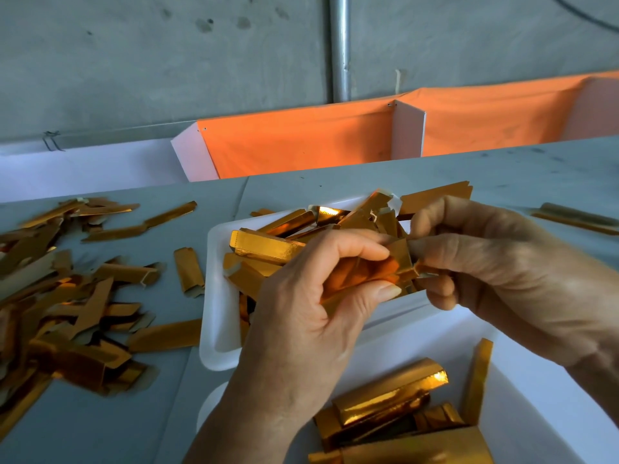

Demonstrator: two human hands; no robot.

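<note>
Grey concrete wall [134, 61] across the back, with a metal pipe [340, 45] running down it. Grey table [435, 175] fills the lower part of the view. An orange sheet [301, 142] is stretched along its far edge, broken up by white dividers. On the table's left side lies a loose heap of gold foil strips [67, 296], flat and half-folded, overlapping at all angles. One short folded piece [189, 269] sits apart between the heap and the tray. At centre is a white tray [217, 296] holding more gold pieces [264, 246], some sticking out over its far rim. A nearer white tray [536, 380], bottom right, holds folded gold sleeves [388, 396], with one strip leaning upright against its wall. A lone pair of strips [576, 217] lies at the table's far right edge. Both hands are raised over the near edge of the centre tray. The left hand [301, 323] comes in from below, its fingers curled over and its thumb pressed under a gold foil piece [361, 272], clamping the left portion. The right hand [502, 269] comes in from the right, fingertips drawn together and pinching the right end of the same piece. The piece is held in the air between the two hands, clear of both trays, with its shiny face towards the camera and creased lengthwise. How its far side is folded cannot be told, as the fingers cover it.
</note>
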